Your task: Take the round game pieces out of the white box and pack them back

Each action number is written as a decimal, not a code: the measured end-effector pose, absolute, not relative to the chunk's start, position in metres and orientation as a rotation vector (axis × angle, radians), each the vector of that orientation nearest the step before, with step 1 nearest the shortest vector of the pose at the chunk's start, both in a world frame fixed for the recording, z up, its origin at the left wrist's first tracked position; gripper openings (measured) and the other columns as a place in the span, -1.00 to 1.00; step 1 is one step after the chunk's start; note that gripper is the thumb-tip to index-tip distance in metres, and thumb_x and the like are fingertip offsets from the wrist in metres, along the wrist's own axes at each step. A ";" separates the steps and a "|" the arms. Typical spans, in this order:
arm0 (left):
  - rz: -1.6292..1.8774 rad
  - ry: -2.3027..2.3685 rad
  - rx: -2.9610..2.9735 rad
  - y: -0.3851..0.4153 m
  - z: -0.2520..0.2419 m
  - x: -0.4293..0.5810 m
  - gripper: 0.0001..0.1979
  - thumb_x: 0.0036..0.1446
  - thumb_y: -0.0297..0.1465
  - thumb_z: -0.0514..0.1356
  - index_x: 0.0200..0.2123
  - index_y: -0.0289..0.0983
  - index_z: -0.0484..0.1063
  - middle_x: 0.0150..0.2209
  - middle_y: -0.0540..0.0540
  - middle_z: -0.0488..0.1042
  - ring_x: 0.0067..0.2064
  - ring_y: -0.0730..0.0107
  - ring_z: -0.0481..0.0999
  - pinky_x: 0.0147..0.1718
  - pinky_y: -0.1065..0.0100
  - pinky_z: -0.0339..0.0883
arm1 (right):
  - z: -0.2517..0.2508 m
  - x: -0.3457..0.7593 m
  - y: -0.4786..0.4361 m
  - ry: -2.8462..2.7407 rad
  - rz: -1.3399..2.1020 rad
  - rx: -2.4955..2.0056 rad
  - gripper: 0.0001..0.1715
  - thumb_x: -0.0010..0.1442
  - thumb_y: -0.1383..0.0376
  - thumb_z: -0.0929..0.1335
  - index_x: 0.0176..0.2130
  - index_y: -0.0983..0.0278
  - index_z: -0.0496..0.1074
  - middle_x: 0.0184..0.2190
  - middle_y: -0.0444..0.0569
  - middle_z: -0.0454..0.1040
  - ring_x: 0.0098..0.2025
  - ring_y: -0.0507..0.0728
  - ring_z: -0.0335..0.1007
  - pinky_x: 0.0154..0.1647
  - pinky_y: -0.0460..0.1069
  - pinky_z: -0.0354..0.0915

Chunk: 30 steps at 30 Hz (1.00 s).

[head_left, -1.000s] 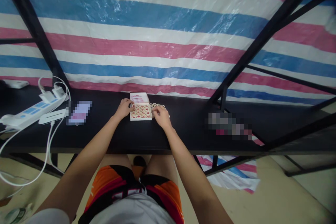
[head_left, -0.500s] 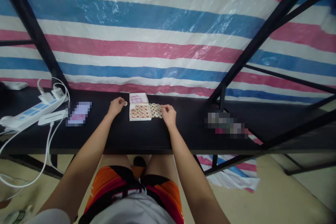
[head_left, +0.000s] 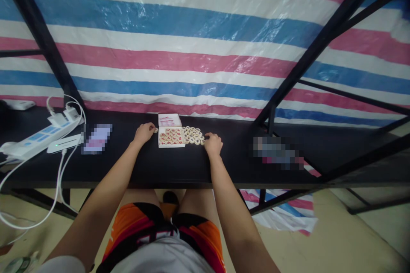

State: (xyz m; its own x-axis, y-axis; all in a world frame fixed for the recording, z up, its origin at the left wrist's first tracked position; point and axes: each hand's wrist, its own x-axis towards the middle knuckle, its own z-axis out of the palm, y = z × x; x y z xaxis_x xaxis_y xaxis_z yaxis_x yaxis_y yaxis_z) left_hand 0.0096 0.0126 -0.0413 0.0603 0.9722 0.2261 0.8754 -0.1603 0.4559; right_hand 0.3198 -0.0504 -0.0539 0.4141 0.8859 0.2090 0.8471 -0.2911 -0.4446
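My left hand point(head_left: 145, 133) pinches a round Chinese chess piece point(head_left: 156, 130) at its fingertips, just left of an open white box point(head_left: 171, 145). Pieces with red characters point(head_left: 172, 136) fill the box, and its lid point(head_left: 169, 120) is folded back behind it. Flat on the table, along the box's right side, lie several pieces with dark characters point(head_left: 192, 135) in close rows. My right hand point(head_left: 214, 143) rests at the right end of these rows, its fingers bent and slightly apart beside the outermost piece point(head_left: 202, 142). I see nothing held in it.
The black table point(head_left: 179, 168) backs onto a striped plastic sheet point(head_left: 179, 59). To the left are a blurred phone-like item point(head_left: 97, 138), a white power strip point(head_left: 41, 136) and loose cables point(head_left: 59, 179). A blurred object point(head_left: 277, 152) lies right, near a black metal frame point(head_left: 299, 57).
My left hand has moved slightly right with its piece, closer to the box. My right hand has shifted right and a little nearer me, uncovering more dark-lettered pieces.
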 end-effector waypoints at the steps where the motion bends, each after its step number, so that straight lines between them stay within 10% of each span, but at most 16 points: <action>1: 0.721 1.889 2.136 0.012 -0.041 0.010 -0.76 0.12 -0.24 0.11 -0.24 -0.19 0.50 -0.25 -0.11 0.55 -0.21 0.26 0.48 -0.25 0.35 0.25 | -0.054 0.320 -0.050 -1.465 0.111 -2.184 -0.54 0.08 0.49 0.23 -0.08 0.21 0.48 -0.08 0.05 0.44 -0.02 0.19 0.30 -0.07 0.02 0.20; 30: 0.403 1.527 2.745 -0.009 -0.018 0.030 -0.60 0.18 -0.12 0.02 -0.23 -0.23 0.56 -0.21 -0.18 0.37 -0.14 0.16 0.29 -0.18 0.24 0.13 | -0.054 0.324 -0.054 -1.533 0.114 -2.168 -0.54 0.06 0.51 0.22 -0.12 0.20 0.49 -0.08 0.00 0.45 -0.04 0.14 0.33 -0.07 -0.02 0.22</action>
